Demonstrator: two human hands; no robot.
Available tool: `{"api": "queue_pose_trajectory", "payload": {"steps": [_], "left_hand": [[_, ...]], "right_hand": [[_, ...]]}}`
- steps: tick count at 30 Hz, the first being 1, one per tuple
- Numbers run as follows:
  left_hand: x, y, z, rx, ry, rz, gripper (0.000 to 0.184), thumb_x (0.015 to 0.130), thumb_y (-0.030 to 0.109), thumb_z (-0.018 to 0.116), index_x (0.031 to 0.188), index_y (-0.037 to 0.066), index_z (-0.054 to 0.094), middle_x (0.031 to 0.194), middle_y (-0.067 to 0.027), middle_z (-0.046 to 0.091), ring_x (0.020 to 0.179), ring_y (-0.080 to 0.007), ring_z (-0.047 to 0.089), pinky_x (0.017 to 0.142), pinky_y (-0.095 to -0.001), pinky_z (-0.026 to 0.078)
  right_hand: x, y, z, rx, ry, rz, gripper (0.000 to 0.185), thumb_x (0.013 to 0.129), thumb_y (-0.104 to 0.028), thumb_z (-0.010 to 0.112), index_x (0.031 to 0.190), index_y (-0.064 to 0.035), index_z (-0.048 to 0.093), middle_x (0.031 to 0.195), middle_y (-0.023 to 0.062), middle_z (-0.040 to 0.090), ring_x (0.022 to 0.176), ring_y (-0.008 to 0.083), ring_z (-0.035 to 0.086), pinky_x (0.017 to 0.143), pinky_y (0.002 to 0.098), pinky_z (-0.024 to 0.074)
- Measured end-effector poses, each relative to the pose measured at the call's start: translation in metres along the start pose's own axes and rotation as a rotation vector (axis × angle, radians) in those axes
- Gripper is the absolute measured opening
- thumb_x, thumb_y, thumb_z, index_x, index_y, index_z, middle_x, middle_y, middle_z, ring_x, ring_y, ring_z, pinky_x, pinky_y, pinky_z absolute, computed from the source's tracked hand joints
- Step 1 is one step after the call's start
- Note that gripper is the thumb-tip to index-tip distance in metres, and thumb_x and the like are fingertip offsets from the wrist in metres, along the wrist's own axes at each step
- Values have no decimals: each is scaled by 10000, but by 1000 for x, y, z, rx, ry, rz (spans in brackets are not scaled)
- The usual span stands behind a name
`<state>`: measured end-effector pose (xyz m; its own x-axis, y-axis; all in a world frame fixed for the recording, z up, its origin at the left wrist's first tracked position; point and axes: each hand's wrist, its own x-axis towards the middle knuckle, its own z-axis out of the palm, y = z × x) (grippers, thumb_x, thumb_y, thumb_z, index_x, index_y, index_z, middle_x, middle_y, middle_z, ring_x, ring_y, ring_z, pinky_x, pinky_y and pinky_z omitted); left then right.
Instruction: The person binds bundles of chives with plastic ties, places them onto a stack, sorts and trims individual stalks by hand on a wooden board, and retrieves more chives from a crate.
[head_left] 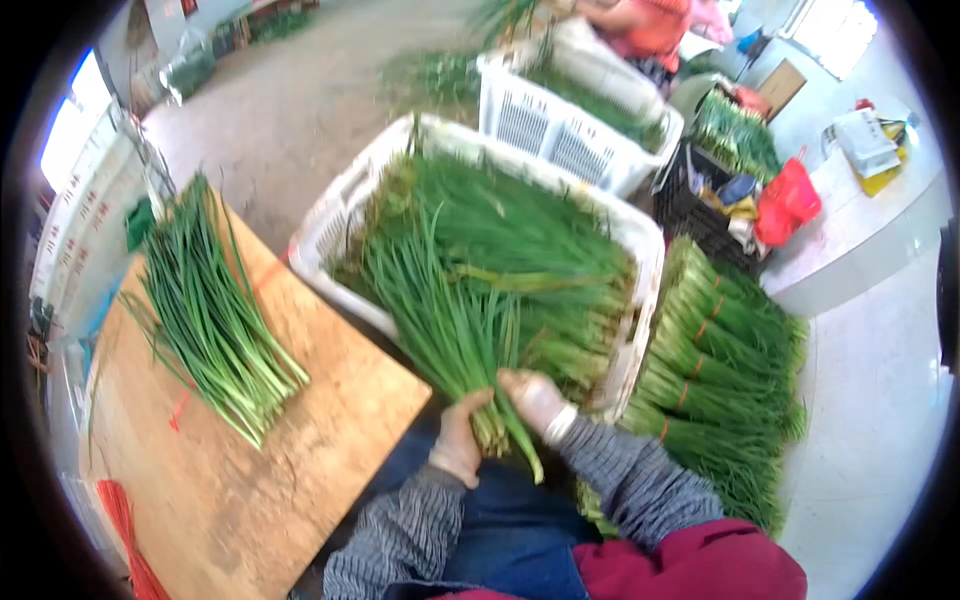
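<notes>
My left hand (460,440), in a thin pale glove, is closed round the lower stems of a bunch of green chives (440,300). The leaves fan away from me over the near side of a white plastic crate (335,225). Beside it my right hand (535,402), also gloved, has its fingers closed on a few stalks (522,440) at the bunch's right edge; their pale ends point down toward me. More loose chives (520,220) fill the crate. On the wooden board (330,440) to my left lies another bunch of chives (215,310).
Red ties (130,540) lie at the board's near left corner. Tied bundles of chives (715,370) are stacked at my right. Behind stand a second white crate (560,140) and a black crate (690,205). A person in orange (650,25) is at the back.
</notes>
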<state>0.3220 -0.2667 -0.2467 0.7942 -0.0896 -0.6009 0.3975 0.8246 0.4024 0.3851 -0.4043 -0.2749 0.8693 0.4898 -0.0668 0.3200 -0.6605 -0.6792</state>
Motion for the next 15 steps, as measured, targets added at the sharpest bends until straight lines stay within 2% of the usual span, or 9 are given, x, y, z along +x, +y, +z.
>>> {"api": "queue_pose_trajectory", "payload": {"steps": [1,2,5,8,9,11,13,14,15], "left_hand": [[-2,4,2,-39,-2,-27,234,835,158,495,1003,18,576,933,-88,619,837,-198,603,753,-308,501],[3,0,-7,-37,10,-31,220,840,153,492,993,22,579,906,-85,625,801,-202,612,726,-312,509],[-10,8,4,-15,-15,-74,226,831,174,518,990,25,580,891,-86,629,774,-202,616,685,-322,519],[-27,2,25,-85,-19,-101,184,778,97,614,931,-1,582,799,-87,622,666,-202,612,606,-323,523],[-32,0,30,-90,-54,-128,173,777,96,618,916,-2,583,776,-86,621,641,-201,610,585,-318,522],[-46,-5,48,-44,-47,-159,143,789,74,605,907,-4,584,744,-84,617,606,-200,606,553,-300,515],[-68,-7,68,45,-89,-128,134,804,96,573,891,-5,580,704,-96,616,546,-203,594,501,-312,511],[-76,-10,74,58,-85,-142,125,799,95,590,862,-13,587,678,-96,612,493,-200,579,444,-313,491],[-88,-10,83,103,-67,-109,123,785,77,610,852,-24,589,667,-102,607,474,-201,572,412,-308,475]], "right_hand": [[1,-11,11,52,23,239,349,887,-317,477,899,4,614,863,251,603,835,358,596,735,384,470],[2,-22,16,148,21,428,366,876,-336,488,910,9,606,882,256,599,874,377,581,770,402,452],[-3,-45,-6,87,-76,396,357,870,-326,487,964,4,586,933,244,601,899,379,568,777,399,456],[-23,-26,-25,-406,-123,-184,228,857,-139,470,973,23,583,908,226,611,830,337,597,714,383,483],[-28,-41,-46,-128,-100,-51,340,908,-257,431,930,47,584,757,193,601,735,336,597,685,360,476],[-38,-48,-72,210,-103,93,457,923,-348,429,853,64,611,746,199,623,723,306,602,650,321,464],[-44,-52,-79,705,-27,446,560,922,-441,413,795,61,629,732,169,639,695,232,593,654,307,447],[-55,-67,-97,596,-73,438,606,912,-497,397,867,60,631,764,119,639,732,158,571,699,287,445],[-59,-66,-95,742,-62,400,599,903,-499,421,945,66,619,853,102,638,796,133,561,750,269,442]]}}
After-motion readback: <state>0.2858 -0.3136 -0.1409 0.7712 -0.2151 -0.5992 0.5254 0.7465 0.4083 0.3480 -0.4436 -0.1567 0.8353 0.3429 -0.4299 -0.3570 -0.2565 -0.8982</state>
